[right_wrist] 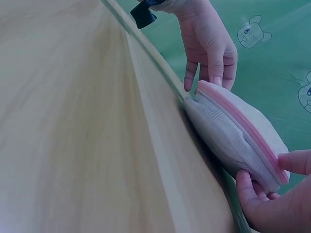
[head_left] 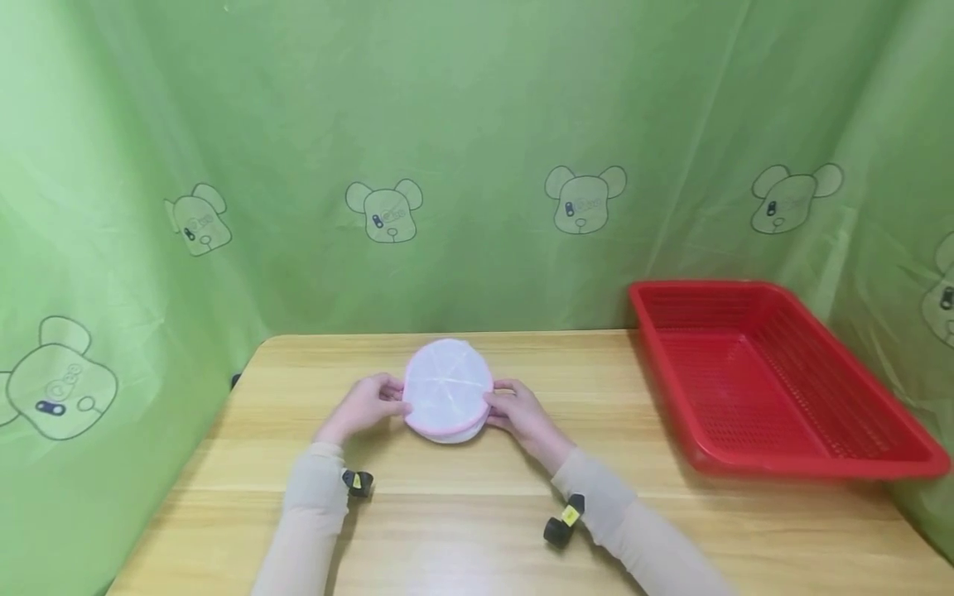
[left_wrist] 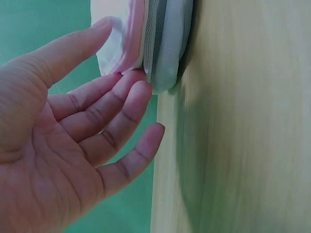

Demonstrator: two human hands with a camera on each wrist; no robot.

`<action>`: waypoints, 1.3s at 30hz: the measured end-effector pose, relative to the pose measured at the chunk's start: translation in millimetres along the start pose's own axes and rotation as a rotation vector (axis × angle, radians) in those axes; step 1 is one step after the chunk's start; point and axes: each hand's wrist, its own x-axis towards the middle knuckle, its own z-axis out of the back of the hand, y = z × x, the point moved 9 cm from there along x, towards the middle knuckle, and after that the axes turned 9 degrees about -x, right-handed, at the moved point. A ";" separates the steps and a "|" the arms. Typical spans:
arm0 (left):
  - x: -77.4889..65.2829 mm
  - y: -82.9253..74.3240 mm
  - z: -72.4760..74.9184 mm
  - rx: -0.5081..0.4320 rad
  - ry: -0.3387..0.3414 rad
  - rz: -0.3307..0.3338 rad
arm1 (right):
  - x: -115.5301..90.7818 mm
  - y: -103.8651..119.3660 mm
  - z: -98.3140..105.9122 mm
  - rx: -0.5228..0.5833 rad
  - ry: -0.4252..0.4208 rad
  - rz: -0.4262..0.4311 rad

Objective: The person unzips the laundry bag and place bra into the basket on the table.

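A round white mesh pouch [head_left: 447, 385] with pink trim lies flattened at the back middle of the table, its top face marked by pale lines crossing at the centre. Soft mesh layers [right_wrist: 218, 127] bulge beneath the pink edge in the right wrist view. My left hand [head_left: 370, 403] pinches the pouch's left edge, thumb over the white face and fingertips at the pink rim; its lower fingers [left_wrist: 150, 141] stand apart from the pouch. On the opposite edge, my right hand [head_left: 522, 416] grips with the thumb [right_wrist: 295, 161] at the pink trim and the fingers under the mesh side.
A large red plastic basket [head_left: 674, 397] with slotted walls stands on the right side of the wooden table [head_left: 447, 530]. Green curtains [head_left: 477, 99] printed with mouse-like heads hang behind and at both sides. Each wrist wears a small black camera [head_left: 358, 483].
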 end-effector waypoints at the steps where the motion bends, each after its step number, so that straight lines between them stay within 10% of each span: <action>1: 0.4 -0.2 -1.7 -0.002 0.003 -0.004 | -1.6 -0.5 2.6 -0.005 0.004 -0.001; 19: 5.5 -20.5 -21.4 -0.044 -0.025 -0.046 | -21.1 -4.4 42.7 -0.053 0.054 0.020; 32: 31.4 -14.7 -39.4 -0.316 0.020 -0.003 | -19.1 -2.0 50.3 -0.089 0.059 0.027; 39: 24.3 -14.0 -38.4 -0.306 0.004 -0.028 | -8.1 2.6 56.2 -0.143 0.040 0.029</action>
